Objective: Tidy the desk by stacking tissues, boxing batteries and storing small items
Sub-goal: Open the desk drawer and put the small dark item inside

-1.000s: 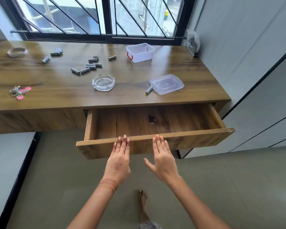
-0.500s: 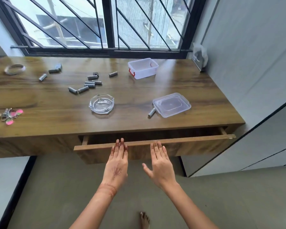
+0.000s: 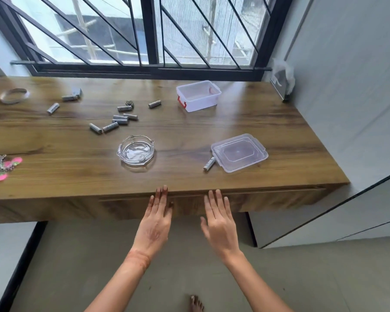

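The desk drawer (image 3: 268, 200) sits flush with the wooden desk front. My left hand (image 3: 156, 218) lies flat against the drawer front, fingers straight and holding nothing. My right hand (image 3: 218, 220) is flat beside it, fingers spread, also with nothing in it. Several grey batteries (image 3: 119, 119) lie scattered on the desk's left half, and one battery (image 3: 209, 163) rests against the clear plastic lid (image 3: 239, 152). The open white box with red clips (image 3: 198, 95) stands near the window.
A glass ashtray (image 3: 136, 150) sits mid-desk. A keyring with pink tags (image 3: 3, 166) lies at the left edge, a tape roll (image 3: 14, 95) at the far left back. A wall runs along the right; a bare foot (image 3: 196, 304) shows on the floor.
The drawer has gone from wide open to fully shut, pushed in by both flat hands. The view has risen towards the desk top.
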Motion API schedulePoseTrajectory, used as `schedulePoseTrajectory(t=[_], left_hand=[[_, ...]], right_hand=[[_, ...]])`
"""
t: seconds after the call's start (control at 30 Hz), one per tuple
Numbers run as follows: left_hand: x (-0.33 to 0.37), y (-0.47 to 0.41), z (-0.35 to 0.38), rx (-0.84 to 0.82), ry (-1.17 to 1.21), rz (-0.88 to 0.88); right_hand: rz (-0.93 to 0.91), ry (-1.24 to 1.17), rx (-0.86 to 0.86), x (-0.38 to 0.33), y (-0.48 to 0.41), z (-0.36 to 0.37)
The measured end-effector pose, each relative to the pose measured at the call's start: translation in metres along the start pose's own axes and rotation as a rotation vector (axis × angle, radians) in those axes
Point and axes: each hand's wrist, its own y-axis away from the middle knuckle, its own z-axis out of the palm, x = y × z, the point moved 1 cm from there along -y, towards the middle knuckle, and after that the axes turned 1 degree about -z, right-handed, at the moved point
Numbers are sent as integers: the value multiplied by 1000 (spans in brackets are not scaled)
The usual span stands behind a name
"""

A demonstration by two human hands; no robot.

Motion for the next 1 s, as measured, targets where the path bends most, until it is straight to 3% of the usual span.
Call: schedulePoseTrajectory(t=[0.07,0.17,0.33,0.73,1.0], left_hand=[[-7,-4,-5,59,37,13],[-19,-17,-13,129,111,-4],[-29,-31,-8,83,80,-43],[-35,-38,10,343,42,-69],[-34,-37,10,330,-11,-73]], right_hand=[[-57,21,78,10,-6,-4],[-95,52,45,28,-23,-9],[-193,17,107,43,-40,-1],[-115,-56,369,40,-49,9],[-123,-59,401,42,-50,9]])
